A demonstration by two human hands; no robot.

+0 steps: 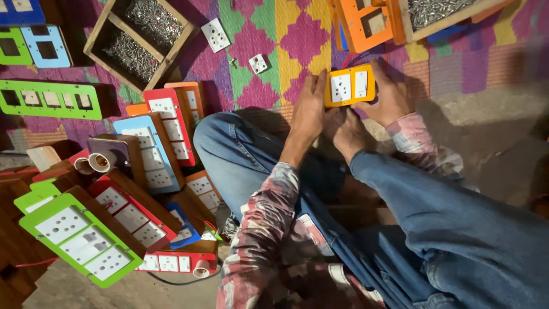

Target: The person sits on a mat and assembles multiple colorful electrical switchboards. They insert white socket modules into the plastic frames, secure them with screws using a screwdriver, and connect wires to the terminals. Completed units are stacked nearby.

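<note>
An orange switchboard box [350, 85] with a white socket and a white switch in its face rests on the floor past my crossed legs. My left hand [309, 109] grips its left edge, fingers up along the side. My right hand [388, 94] holds its right side from behind, fingers curled round the back. A red wire shows just above the box.
A wooden tray of screws [137, 40] sits at upper left, a second [434, 14] at upper right. A loose white socket [215, 34] and a small white part [258, 63] lie on the patterned mat. Finished boards in green [80, 237], red [167, 123] and blue [150, 151] pile at left.
</note>
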